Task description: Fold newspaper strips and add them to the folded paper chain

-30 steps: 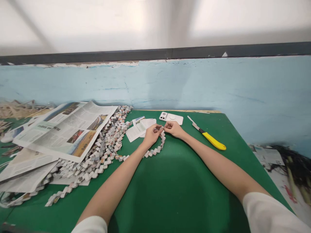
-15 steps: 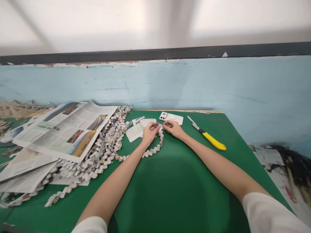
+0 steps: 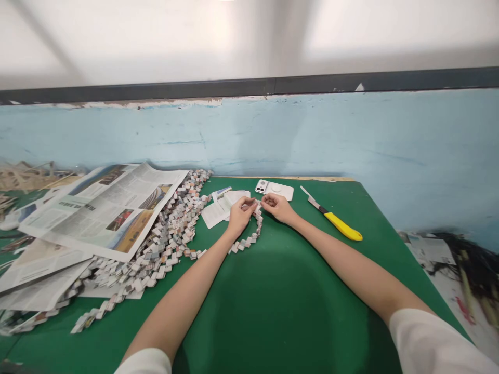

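In front of the phone (image 3: 286,193), the folded-paper chain (image 3: 249,242) is curving up to the left hand (image 3: 238,215), whose grip is pinching its end. The right hand (image 3: 279,208) is working beside that end, its own hold impossible to tell. Adjusting links is seemingly underway, calling for fingertip precision next.

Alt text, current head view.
A person's left hand pinches the end of a folded-paper chain over a green table, the right hand close beside it. More chains and newspaper sheets lie at left, a white phone just beyond the hands, a yellow-handled knife at right.
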A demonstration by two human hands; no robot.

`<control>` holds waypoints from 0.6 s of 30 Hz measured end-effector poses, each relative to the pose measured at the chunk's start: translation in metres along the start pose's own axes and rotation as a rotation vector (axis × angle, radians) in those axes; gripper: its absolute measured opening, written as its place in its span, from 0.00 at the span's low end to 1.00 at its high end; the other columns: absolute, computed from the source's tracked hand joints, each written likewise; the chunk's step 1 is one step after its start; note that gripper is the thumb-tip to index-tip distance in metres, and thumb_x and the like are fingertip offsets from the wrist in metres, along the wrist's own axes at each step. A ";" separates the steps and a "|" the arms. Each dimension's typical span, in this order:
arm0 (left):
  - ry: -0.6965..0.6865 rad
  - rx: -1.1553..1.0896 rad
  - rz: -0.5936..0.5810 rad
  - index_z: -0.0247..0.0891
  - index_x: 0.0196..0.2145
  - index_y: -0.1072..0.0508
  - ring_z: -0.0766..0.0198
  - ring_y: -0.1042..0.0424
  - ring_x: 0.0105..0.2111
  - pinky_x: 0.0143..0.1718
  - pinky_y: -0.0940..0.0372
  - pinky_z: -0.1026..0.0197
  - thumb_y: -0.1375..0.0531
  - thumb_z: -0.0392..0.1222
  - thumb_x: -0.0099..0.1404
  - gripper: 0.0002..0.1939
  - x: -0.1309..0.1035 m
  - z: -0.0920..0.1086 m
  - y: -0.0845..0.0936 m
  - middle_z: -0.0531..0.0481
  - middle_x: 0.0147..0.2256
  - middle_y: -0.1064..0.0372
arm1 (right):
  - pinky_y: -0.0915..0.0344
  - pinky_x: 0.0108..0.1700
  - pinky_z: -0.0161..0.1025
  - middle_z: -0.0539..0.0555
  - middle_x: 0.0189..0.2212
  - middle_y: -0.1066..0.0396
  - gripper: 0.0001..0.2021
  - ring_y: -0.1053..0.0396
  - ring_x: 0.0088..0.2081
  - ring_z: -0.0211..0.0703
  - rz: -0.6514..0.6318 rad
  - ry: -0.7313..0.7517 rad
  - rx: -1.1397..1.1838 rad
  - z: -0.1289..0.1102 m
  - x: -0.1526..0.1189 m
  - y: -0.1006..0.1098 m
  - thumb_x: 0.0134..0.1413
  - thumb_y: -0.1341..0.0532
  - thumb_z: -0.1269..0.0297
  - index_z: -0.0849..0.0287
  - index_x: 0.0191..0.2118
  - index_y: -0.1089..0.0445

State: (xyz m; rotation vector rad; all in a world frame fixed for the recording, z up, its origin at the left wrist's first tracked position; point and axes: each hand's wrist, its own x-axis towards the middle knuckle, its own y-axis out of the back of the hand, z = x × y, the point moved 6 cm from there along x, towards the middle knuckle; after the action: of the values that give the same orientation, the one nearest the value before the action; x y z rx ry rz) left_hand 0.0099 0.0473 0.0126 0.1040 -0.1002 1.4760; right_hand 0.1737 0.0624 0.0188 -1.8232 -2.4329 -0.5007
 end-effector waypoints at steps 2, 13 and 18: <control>-0.011 0.006 -0.005 0.35 0.39 0.27 0.66 0.27 0.28 0.29 0.32 0.63 0.31 0.56 0.59 0.22 0.000 0.000 -0.001 0.47 0.38 0.25 | 0.39 0.30 0.38 0.49 0.25 0.33 0.17 0.38 0.26 0.38 0.009 -0.004 0.000 0.001 0.000 0.000 0.55 0.35 0.48 0.59 0.35 0.30; -0.017 0.028 -0.010 0.37 0.46 0.27 0.68 0.27 0.25 0.29 0.32 0.63 0.32 0.55 0.61 0.23 0.000 0.003 -0.001 0.49 0.36 0.26 | 0.40 0.31 0.37 0.48 0.25 0.34 0.17 0.39 0.27 0.38 0.028 0.025 -0.034 -0.001 -0.003 -0.001 0.57 0.35 0.48 0.58 0.38 0.29; -0.026 0.063 -0.011 0.37 0.46 0.25 0.69 0.29 0.24 0.28 0.32 0.64 0.33 0.55 0.62 0.22 -0.002 0.007 -0.002 0.48 0.36 0.25 | 0.42 0.29 0.37 0.47 0.23 0.38 0.19 0.42 0.25 0.39 0.025 0.002 -0.073 -0.001 -0.002 -0.001 0.57 0.35 0.45 0.58 0.36 0.30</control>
State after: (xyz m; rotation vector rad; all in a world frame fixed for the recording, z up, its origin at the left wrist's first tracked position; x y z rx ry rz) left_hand 0.0117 0.0441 0.0189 0.1749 -0.0738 1.4676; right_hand 0.1732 0.0601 0.0191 -1.8779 -2.4180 -0.5964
